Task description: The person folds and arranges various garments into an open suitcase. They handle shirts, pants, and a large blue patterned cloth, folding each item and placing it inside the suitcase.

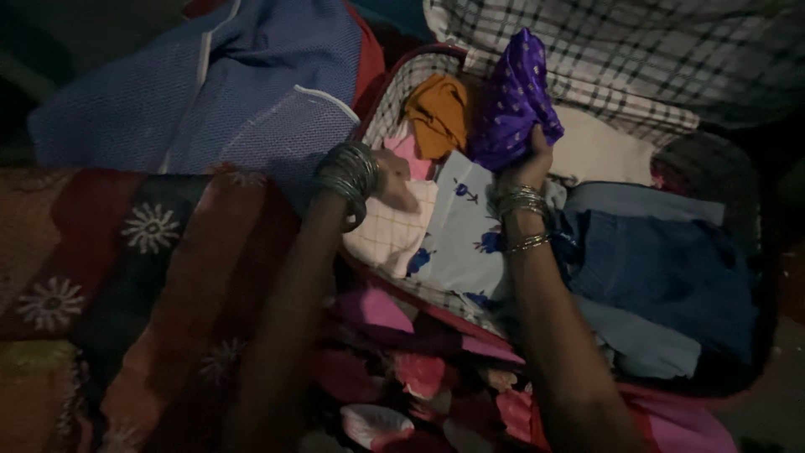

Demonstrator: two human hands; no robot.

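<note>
Two hands of mine are reaching into an open suitcase (394, 101) with a checked lining. My right hand (530, 155) is closing around a bunched purple cloth with small pale dots (513, 96), gripping it from below at its lower edge, so the cloth is standing up above my fist near the middle of the case. My left hand (392, 178) is lying on the clothes just to the left of it, fingers resting on a pale yellow checked cloth (387, 231) and close to a pink piece (411, 151); it is pressing down rather than gripping, though the light is too dim for me to be sure how the fingers are curled. Stacks of metal bangles (348, 176) are sitting on my left wrist, and thinner ones (521, 205) on my right.

Between my two wrists a white cloth with blue flowers (465, 231) is lying flat. Behind it a mustard-orange garment (438, 113) is crumpled against the lining. To the right, folded blue clothes (662, 268) are filling that side of the case, with a cream piece (597, 147) beyond them. A blue mesh bag (243, 84) is resting at the upper left, and a red and orange flowered fabric (126, 268) is spreading under my left forearm.
</note>
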